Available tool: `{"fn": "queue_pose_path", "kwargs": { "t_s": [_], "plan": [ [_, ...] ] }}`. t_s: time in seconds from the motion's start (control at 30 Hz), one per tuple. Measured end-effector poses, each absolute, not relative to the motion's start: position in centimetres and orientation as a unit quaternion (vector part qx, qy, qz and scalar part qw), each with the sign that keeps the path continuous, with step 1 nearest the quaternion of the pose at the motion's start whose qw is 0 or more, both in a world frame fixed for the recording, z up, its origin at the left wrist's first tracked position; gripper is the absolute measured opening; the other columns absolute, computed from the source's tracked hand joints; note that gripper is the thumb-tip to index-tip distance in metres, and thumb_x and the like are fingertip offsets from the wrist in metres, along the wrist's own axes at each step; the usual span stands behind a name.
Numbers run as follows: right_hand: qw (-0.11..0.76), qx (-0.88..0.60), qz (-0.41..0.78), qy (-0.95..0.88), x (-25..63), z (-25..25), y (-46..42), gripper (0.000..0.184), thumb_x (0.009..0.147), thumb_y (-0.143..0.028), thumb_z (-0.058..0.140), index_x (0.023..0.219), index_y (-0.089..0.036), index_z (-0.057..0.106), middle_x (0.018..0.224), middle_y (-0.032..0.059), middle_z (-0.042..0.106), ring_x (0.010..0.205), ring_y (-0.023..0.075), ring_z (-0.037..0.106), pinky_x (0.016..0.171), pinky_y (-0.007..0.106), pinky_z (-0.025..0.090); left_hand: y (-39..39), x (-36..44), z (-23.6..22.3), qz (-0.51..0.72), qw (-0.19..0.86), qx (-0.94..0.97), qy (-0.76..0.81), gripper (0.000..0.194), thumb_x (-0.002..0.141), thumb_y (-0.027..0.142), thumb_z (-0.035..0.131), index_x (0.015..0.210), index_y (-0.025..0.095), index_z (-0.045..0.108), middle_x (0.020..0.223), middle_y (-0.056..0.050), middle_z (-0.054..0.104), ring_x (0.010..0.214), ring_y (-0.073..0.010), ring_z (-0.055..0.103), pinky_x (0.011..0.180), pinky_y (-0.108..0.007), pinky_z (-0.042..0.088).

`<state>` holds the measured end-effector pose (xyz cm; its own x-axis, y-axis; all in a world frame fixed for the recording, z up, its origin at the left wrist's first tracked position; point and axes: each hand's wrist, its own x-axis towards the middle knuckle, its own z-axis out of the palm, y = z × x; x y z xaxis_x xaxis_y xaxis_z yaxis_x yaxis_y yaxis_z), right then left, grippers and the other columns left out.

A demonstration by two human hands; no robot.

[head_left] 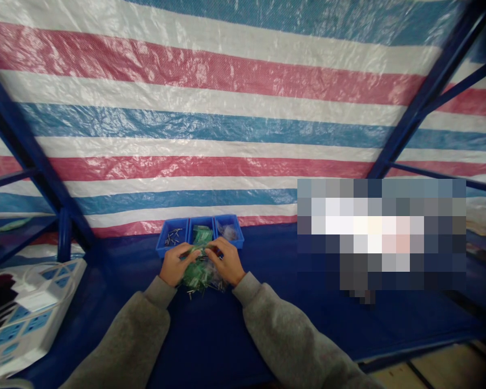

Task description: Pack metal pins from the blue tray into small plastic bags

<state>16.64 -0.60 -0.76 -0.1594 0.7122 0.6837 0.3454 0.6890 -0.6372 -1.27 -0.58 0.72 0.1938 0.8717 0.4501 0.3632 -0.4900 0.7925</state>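
My left hand (175,265) and my right hand (228,262) meet above a loose pile, thumbs and fingers pinched close together. Something small and greenish, perhaps a plastic bag, shows between the fingertips; its exact kind is too small to make out. Beneath the hands lies a heap of green plastic bags (197,276), with small metal pieces (190,294) poking out at its front. Just behind stand three joined blue bins (161,250). Thin metal pins or screws (173,236) lie in the left one, green bags (203,233) in the middle, clear bags (228,232) in the right.
At the left edge of the blue table (210,346) lies a white power strip (60,302) with plugs and cables. Blue metal posts (32,135) and a striped tarp (227,124) stand behind. A pixelated patch (372,237) hides part of the right side.
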Motion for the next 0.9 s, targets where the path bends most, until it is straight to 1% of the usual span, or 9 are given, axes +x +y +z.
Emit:
{"fn": "queue_pose_path", "kwargs": {
  "t_s": [0.13, 0.27, 0.33, 0.4, 0.47, 0.6, 0.7, 0.83, 0.9],
  "plan": [
    [0.568, -0.33, 0.187, -0.731, 16.73, -0.44, -0.85, 0.028, 0.087, -0.019, 0.046, 0.113, -0.021, 0.055, 0.092, 0.0052, 0.06, 0.073, 0.0136, 0.057, 0.064, 0.024, 0.049, -0.39, -1.36, 0.57, 0.531, 0.353, 0.64, 0.43, 0.035, 0.074, 0.035, 0.065, 0.101, 0.014, 0.057, 0.057, 0.004, 0.056, 0.045, -0.0094, 0.049, 0.048, -0.021, 0.039],
    [0.55, -0.31, 0.139, -0.763, 16.65, -0.6, -0.8, 0.027, 0.085, -0.019, 0.052, 0.11, -0.023, 0.06, 0.108, 0.0079, 0.054, 0.086, 0.0157, 0.056, 0.074, 0.028, 0.049, -0.45, -1.23, 0.77, 0.554, 0.399, 0.605, 0.41, 0.048, 0.074, 0.033, 0.066, 0.115, 0.017, 0.047, 0.048, 0.008, 0.05, 0.04, -0.0092, 0.048, 0.047, -0.021, 0.039],
    [0.547, -0.32, 0.111, -0.766, 16.57, -0.82, -0.65, 0.021, 0.083, -0.022, 0.056, 0.103, -0.022, 0.064, 0.104, 0.0077, 0.054, 0.087, 0.0167, 0.055, 0.076, 0.029, 0.048, -0.54, -1.09, 0.75, 0.538, 0.419, 0.61, 0.403, 0.042, 0.075, 0.035, 0.064, 0.111, 0.016, 0.051, 0.05, 0.006, 0.053, 0.044, -0.0105, 0.052, 0.05, -0.022, 0.041],
    [0.553, -0.34, 0.098, -0.754, 16.53, -0.95, -0.52, 0.015, 0.085, -0.024, 0.055, 0.094, -0.02, 0.066, 0.095, 0.0068, 0.055, 0.084, 0.0162, 0.055, 0.075, 0.028, 0.047, -0.57, -1.0, 0.62, 0.523, 0.426, 0.624, 0.394, 0.033, 0.078, 0.038, 0.06, 0.1, 0.013, 0.058, 0.056, 0.002, 0.058, 0.049, -0.0113, 0.053, 0.052, -0.023, 0.041],
    [0.561, -0.358, 0.106, -0.739, 16.55, -0.95, -0.48, 0.014, 0.087, -0.024, 0.052, 0.087, -0.019, 0.065, 0.087, 0.0056, 0.056, 0.079, 0.0153, 0.054, 0.074, 0.027, 0.046, -0.51, -1.0, 0.48, 0.518, 0.408, 0.643, 0.389, 0.032, 0.079, 0.039, 0.059, 0.096, 0.012, 0.061, 0.063, -0.001, 0.059, 0.054, -0.0115, 0.053, 0.055, -0.024, 0.041],
    [0.565, -0.364, 0.15, -0.725, 16.59, -0.77, -0.56, 0.015, 0.088, -0.024, 0.05, 0.08, -0.018, 0.061, 0.079, 0.0036, 0.058, 0.073, 0.0141, 0.054, 0.068, 0.025, 0.044, -0.26, -1.28, 0.57, 0.509, 0.274, 0.702, 0.415, 0.026, 0.072, 0.035, 0.067, 0.089, 0.015, 0.066, 0.076, -0.003, 0.059, 0.066, -0.013, 0.052, 0.061, -0.024, 0.041],
    [0.565, -0.358, 0.172, -0.723, 16.52, -0.84, -0.59, 0.015, 0.087, -0.024, 0.05, 0.079, -0.018, 0.06, 0.078, 0.0031, 0.06, 0.072, 0.0139, 0.055, 0.067, 0.025, 0.044, -0.2, -1.53, 0.78, 0.496, 0.203, 0.728, 0.427, 0.021, 0.073, 0.034, 0.065, 0.083, 0.015, 0.067, 0.089, -0.006, 0.061, 0.075, -0.0156, 0.054, 0.067, -0.025, 0.043],
    [0.557, -0.365, 0.198, -0.72, 16.4, -1.12, -0.54, 0.013, 0.086, -0.025, 0.052, 0.082, -0.018, 0.061, 0.076, 0.0021, 0.062, 0.068, 0.0135, 0.056, 0.065, 0.023, 0.044, -0.43, -1.74, 0.85, 0.48, 0.204, 0.72, 0.458, 0.022, 0.074, 0.036, 0.064, 0.069, 0.014, 0.064, 0.065, -0.001, 0.058, 0.063, -0.0142, 0.052, 0.064, -0.025, 0.043],
    [0.55, -0.367, 0.221, -0.717, 16.34, -1.13, -0.57, 0.013, 0.085, -0.026, 0.052, 0.089, -0.018, 0.061, 0.073, 0.0008, 0.062, 0.064, 0.013, 0.056, 0.061, 0.023, 0.044, -0.63, -1.74, 0.88, 0.482, 0.214, 0.712, 0.463, 0.024, 0.073, 0.035, 0.064, 0.065, 0.013, 0.064, 0.062, -0.001, 0.058, 0.061, -0.0138, 0.052, 0.062, -0.025, 0.043]
  ]
}}
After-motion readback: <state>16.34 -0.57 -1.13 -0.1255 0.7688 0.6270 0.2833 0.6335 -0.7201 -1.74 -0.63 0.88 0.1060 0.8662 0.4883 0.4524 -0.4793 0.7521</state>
